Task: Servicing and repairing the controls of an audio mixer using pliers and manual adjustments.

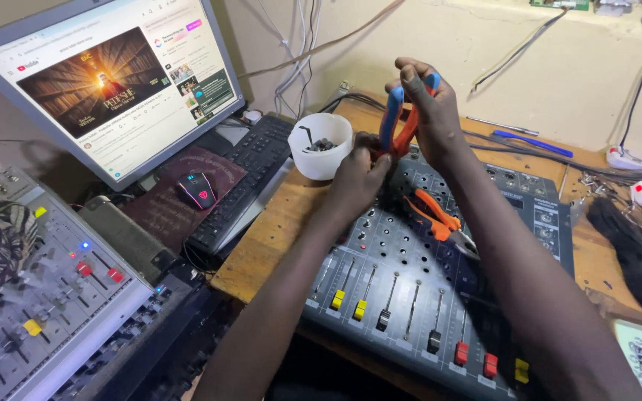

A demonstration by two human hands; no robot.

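Note:
My right hand (426, 104) grips the blue and orange handles of a pair of pliers (395, 122), held upright over the far end of a dark audio mixer (425, 282). The plier jaws point down at the mixer's top panel and are hidden behind my left hand (358, 178). That hand rests on the panel beside the jaws, fingers curled; whether it holds anything is hidden. A second pair of pliers with orange handles (436, 215) lies on the mixer.
A white cup (322, 145) with small dark parts stands on the wooden bench (261, 245). A monitor (113, 82), keyboard (250, 178) and mouse (196, 189) sit to the left. Another mixer (31, 289) is at lower left. Cables, a blue tool (533, 142) and a black brush (637, 260) lie right.

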